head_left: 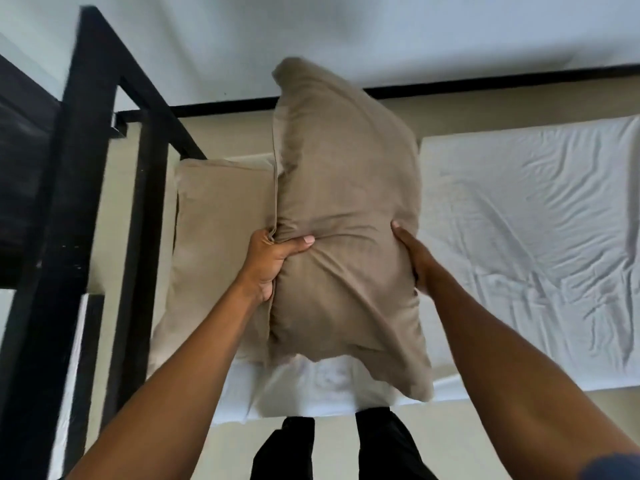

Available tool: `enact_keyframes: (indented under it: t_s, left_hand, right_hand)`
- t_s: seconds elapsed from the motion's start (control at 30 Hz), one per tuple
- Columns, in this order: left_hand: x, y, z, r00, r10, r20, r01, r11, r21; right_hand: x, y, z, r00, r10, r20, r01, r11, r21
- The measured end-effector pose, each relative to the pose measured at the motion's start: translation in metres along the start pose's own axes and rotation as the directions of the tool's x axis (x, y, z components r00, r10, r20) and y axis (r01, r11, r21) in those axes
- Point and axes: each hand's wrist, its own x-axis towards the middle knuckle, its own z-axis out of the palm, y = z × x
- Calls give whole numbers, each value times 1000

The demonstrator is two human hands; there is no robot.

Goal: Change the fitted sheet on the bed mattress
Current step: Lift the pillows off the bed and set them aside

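Looks soft, light and floppy, so best held at both edges of the pillow (pixel 346 209): left hand (pixel 268 265) fingers pinching its left seam, right hand (pixel 412 261) bracing its right edge, fingers hidden.

Bed (pixel 512 384): white sheet (pixel 519 220) + tan pillow (pixel 214 237).

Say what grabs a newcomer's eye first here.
A tan pillow is held up mid-frame, gripped at its sides by the left hand and right hand. A second tan pillow lies at left beside the black bed frame; a wrinkled white sheet spreads at right.
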Motion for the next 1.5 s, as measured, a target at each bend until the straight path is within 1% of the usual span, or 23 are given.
enact_keyframes:
  t_s: [0.1, 0.17, 0.23, 0.3, 0.37, 0.43, 0.47, 0.5, 0.53, 0.6, 0.67, 0.73, 0.77, 0.83, 0.9, 1.0, 1.1, 1.17, 1.23, 1.27, 1.37, 1.43, 1.5]
  left_hand:
    - [26, -67, 30, 982, -190, 1, 189, 976, 110]
    - [38, -123, 39, 949, -314, -32, 313, 924, 218]
    - [45, -181, 43, 905, -416, -89, 418, 830, 370]
    - [42, -226, 42, 868, -485, -106, 470, 735, 489]
    - [34, -244, 38, 848, -523, -90, 490, 705, 514]
    - [31, -240, 24, 832, -545, -102, 521, 706, 479]
    - [33, -237, 12, 836, -536, -115, 519, 709, 477]
    - [35, -230, -1, 849, -510, -136, 505, 708, 493]
    - [38, -222, -16, 865, -471, -174, 486, 697, 528]
    - [45, -201, -50, 891, -382, -245, 450, 672, 589]
    - [51, -180, -78, 905, -291, -309, 424, 646, 634]
    - [59, -169, -114, 910, -214, -356, 408, 618, 672]
    - [62, -169, -132, 910, -183, -373, 402, 611, 681]
    - [65, -172, -165, 907, -132, -400, 391, 618, 682]
    - [65, -182, -197, 911, -87, -403, 366, 622, 693]
    - [59, -197, -233, 928, -15, -373, 306, 602, 738]
    - [49, -204, -252, 947, 45, -319, 238, 572, 785]
    - [46, -197, -255, 937, 124, -325, 186, 612, 768]
    - [47, -182, -251, 912, 189, -364, 149, 674, 723]
    - [52, -174, -247, 899, 175, -401, 156, 729, 667]
    - [71, -147, -232, 874, -8, -486, 244, 872, 424]
    - [81, -133, -206, 885, -160, -437, 303, 911, 281]
    - [87, -128, -171, 908, -286, -306, 342, 928, 146]
  right_hand:
    - [25, 16, -62, 990, -52, -134, 53, 999, 0]
    - [37, 37, -88, 971, -64, -231, 49, 996, -69]
    - [52, 62, -104, 952, -42, -304, -16, 982, -186]
    - [67, 87, -112, 928, 17, -372, -147, 935, -324]
    - [72, 99, -106, 897, 81, -434, -278, 867, -414]
    - [72, 99, -83, 862, 42, -506, -330, 803, -496]
    - [68, 95, -66, 860, -33, -510, -302, 773, -559]
    - [66, 90, -46, 872, -132, -472, -232, 737, -635]
    - [63, 84, -23, 891, -217, -399, -142, 702, -698]
    - [66, 71, 31, 933, -294, -210, 37, 656, -753]
    - [78, 63, 86, 960, -277, -27, 164, 640, -751]
    - [91, 64, 144, 973, -205, 106, 214, 636, -741]
    - [99, 68, 171, 974, -174, 143, 223, 652, -725]
    - [117, 83, 218, 979, -112, 172, 200, 716, -669]
    - [134, 104, 261, 983, -37, 180, 135, 809, -572]
    - [144, 132, 301, 991, 33, 132, 24, 912, -409]
    - [133, 132, 319, 994, 32, 104, 10, 927, -376]
    - [118, 115, 321, 992, 12, 128, 20, 968, -249]
    - [92, 87, 311, 988, -49, 149, 72, 986, -153]
    - [75, 71, 300, 985, -89, 148, 109, 985, -131]
    - [39, 39, 247, 980, -132, 150, 156, 974, -162]
    - [16, 22, 189, 987, -125, 105, 141, 977, -163]
    - [-7, 14, 133, 989, -110, 97, 124, 980, -158]
